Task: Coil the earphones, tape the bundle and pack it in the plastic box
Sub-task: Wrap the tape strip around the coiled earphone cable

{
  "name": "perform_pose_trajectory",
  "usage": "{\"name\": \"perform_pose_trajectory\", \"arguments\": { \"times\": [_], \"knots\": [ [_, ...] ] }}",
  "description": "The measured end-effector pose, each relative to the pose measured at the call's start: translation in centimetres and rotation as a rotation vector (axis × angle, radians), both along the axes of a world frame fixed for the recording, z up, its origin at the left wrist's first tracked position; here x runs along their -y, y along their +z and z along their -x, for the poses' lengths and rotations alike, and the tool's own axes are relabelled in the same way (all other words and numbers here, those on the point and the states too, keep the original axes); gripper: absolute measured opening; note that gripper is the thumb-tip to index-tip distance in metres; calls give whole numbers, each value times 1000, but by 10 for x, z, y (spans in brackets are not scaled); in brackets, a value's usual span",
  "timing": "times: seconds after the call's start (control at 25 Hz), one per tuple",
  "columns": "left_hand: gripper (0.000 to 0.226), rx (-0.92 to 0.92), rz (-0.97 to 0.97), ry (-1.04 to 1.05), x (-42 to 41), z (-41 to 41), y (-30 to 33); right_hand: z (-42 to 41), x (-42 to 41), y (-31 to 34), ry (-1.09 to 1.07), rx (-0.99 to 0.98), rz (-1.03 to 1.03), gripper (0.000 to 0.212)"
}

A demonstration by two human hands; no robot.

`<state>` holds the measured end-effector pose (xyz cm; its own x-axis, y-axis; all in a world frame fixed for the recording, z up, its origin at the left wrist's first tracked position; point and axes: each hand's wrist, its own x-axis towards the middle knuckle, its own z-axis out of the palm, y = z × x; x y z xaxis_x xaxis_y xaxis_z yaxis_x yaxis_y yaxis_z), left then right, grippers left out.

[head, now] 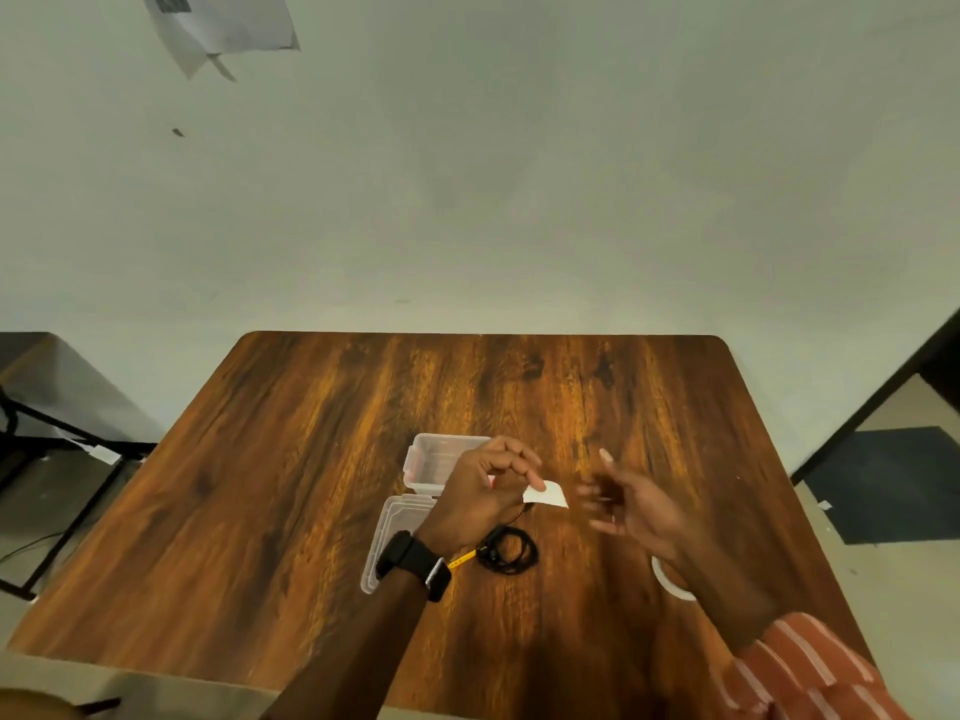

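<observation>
The black earphones [508, 552] lie coiled on the wooden table [291, 459], with a yellow-tagged end pointing left. My left hand [485, 488] hovers above them and pinches a strip of white tape [548, 495] between thumb and fingers. My right hand [631, 504] is just right of the tape, fingers spread and blurred, holding nothing. The clear plastic box [434, 459] stands open behind my left hand, and its lid [395, 532] lies flat under my left wrist. A white tape roll [670, 582] peeks out from under my right forearm.
A black smartwatch sits on my left wrist. The table backs onto a pale wall. A dark-framed table stands off to the left, and a dark mat lies on the floor at the right.
</observation>
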<state>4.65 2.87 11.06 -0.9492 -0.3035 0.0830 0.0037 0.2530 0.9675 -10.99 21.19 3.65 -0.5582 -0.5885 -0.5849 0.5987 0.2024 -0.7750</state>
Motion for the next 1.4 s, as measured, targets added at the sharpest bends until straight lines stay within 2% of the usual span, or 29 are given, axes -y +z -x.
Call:
{"name": "perform_pose_trajectory", "arguments": {
  "times": [0.04, 0.08, 0.16, 0.24, 0.4, 0.52, 0.6, 0.68, 0.72, 0.84, 0.96, 1.08, 1.16, 1.24, 1.32, 1.4],
  "knots": [
    [21, -8, 11, -47, 1, 4, 0, -12, 2, 15, 100, 138, 142, 46],
    [19, -12, 20, -96, 1, 8, 1, -23, 3, 27, 190, 181, 231, 46],
    [19, -14, 34, -178, 0, 16, 4, -40, 4, 46, 256, 171, 292, 44],
    [19, -19, 59, -223, 0, 22, 9, -47, 3, 56, 228, 196, 304, 49],
    [26, -32, 68, -273, 3, 33, 13, -44, -5, 56, 102, 232, 256, 20],
    [21, 12, 124, -167, 4, 30, -16, -47, -8, 46, -88, 239, 143, 21],
    [9, 102, 425, -22, 6, 17, -57, -54, -13, 30, -297, 230, 36, 18],
    [24, 294, 821, -72, 3, -3, -101, -67, -24, 8, -480, 285, -52, 14],
    [33, 388, 947, -122, 0, -12, -119, -77, -30, -1, -524, 326, -74, 15],
    [56, 541, 1076, -202, -7, -26, -158, -109, -44, -21, -562, 424, -125, 21],
    [47, 620, 1221, -296, -3, -21, -175, -123, -49, -32, -597, 414, -193, 19],
    [39, 609, 1255, -326, 2, -17, -204, -124, -49, -40, -621, 361, -214, 19],
    [41, 578, 1265, -315, 1, -16, -202, -126, -46, -45, -635, 344, -213, 18],
    [32, 554, 1273, -317, -1, -19, -195, -127, -40, -49, -665, 348, -197, 18],
    [39, 586, 1213, -326, -2, -22, -190, -125, -32, -55, -677, 358, -169, 20],
    [37, 586, 1138, -307, 0, -23, -188, -123, -22, -60, -661, 372, -176, 22]
  ]
}}
